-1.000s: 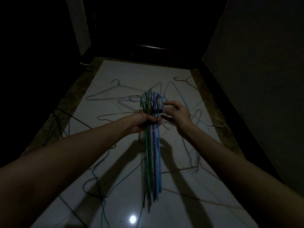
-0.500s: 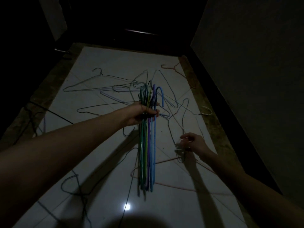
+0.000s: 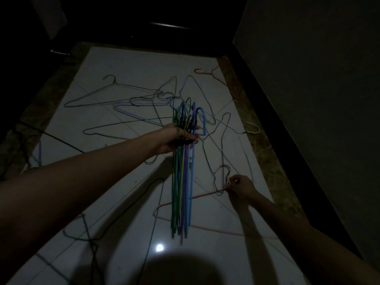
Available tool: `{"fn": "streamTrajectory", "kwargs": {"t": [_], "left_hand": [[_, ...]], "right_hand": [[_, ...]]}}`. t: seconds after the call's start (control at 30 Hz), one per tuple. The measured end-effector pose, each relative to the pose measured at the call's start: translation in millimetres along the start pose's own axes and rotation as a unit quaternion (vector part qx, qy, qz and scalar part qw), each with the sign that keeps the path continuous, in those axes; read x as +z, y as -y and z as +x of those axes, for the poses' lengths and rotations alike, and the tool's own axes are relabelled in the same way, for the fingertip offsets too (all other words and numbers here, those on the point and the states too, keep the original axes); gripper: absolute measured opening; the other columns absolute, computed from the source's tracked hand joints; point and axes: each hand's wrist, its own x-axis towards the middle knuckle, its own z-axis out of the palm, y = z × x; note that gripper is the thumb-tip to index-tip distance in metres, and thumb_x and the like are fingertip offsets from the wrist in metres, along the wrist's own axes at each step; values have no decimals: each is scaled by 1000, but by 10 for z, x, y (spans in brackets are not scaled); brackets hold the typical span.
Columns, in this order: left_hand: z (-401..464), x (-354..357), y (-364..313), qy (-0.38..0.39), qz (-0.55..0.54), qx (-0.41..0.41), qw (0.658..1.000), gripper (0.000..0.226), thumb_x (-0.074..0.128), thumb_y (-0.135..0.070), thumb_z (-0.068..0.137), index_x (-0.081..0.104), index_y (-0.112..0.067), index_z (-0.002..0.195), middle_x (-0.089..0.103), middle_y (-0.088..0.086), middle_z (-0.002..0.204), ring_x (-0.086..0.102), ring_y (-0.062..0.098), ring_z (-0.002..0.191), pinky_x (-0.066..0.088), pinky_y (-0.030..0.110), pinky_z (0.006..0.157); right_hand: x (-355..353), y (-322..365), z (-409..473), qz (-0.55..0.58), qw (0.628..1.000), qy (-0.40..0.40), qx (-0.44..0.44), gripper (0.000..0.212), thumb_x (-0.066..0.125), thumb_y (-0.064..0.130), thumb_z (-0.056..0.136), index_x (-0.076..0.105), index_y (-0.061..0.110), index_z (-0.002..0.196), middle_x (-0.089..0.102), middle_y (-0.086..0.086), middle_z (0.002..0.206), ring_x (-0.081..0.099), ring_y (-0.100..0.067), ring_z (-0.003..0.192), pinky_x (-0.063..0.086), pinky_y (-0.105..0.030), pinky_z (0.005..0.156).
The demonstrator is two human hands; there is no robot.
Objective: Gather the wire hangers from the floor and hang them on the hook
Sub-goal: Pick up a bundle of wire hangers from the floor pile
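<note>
Snag risk at pickup
My left hand point(image 3: 174, 139) grips the bunch of coloured wire hangers point(image 3: 183, 171); my right hand point(image 3: 238, 187) pinches a pink wire hanger point(image 3: 205, 195) overlapping a dark one, which may drag

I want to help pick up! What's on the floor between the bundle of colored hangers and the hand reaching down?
In the head view, between the bundle held by the left hand and the right hand, dark wire hangers and a pink hanger lie on the floor.

A bunch of green, purple and blue wire hangers point(image 3: 183, 165) hangs upright; others point(image 3: 123, 99) lie scattered on the floor.
</note>
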Motion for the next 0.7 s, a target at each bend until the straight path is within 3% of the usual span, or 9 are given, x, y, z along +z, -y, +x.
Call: {"fn": "streamTrajectory", "kwargs": {"t": [0.17,0.23,0.3,0.33,0.43,0.57,0.7], "left_hand": [[-56,11,-42,7,5,2,1000,27,53,11,86,60,1,110,66,8,89,65,14,78,55,15,62],[-75,38,-31,16,15,-2,1000,24,53,10,87,60,-1,107,65,8,90,64,16,80,56,17,64],[-93,69,-6,24,20,-8,999,19,55,9,86,62,-4,97,64,9,93,63,18,85,55,20,71],[-103,84,5,26,23,-11,999,18,56,9,86,63,-5,94,64,10,94,63,19,86,55,21,74],[-156,138,8,38,26,-19,999,16,53,9,87,61,-5,91,62,11,90,62,18,82,55,19,69],[-210,188,-47,44,13,-23,999,21,46,12,88,59,-5,89,62,8,85,65,14,69,55,18,63],[-292,235,-160,26,-2,-6,1000,27,42,15,89,59,-6,89,61,8,88,62,15,77,54,16,61]], "right_hand": [[-244,-102,-131,-35,999,1,28,13,67,-4,80,62,8,77,65,-15,87,60,-27,89,52,-39,84],[-389,-154,-232,-15,999,1,38,27,64,-9,80,57,12,65,61,-6,65,60,-20,67,53,-27,61],[-536,-181,-343,13,999,10,48,32,59,-14,82,52,10,61,53,4,39,51,-5,38,38,-14,36],[-608,-176,-396,24,998,11,49,32,56,-15,84,51,8,61,49,3,33,45,-1,29,32,-12,31],[-816,-68,-528,56,998,12,26,32,52,-11,88,51,6,62,45,-6,44,39,-3,28,27,-13,32],[-994,311,-664,121,993,-2,6,23,56,-8,87,56,6,68,52,-10,57,49,-13,43,37,-20,42],[-1038,732,-707,115,993,-24,-27,20,60,-5,86,56,5,69,55,-11,60,52,-4,33,41,-15,37]]}}
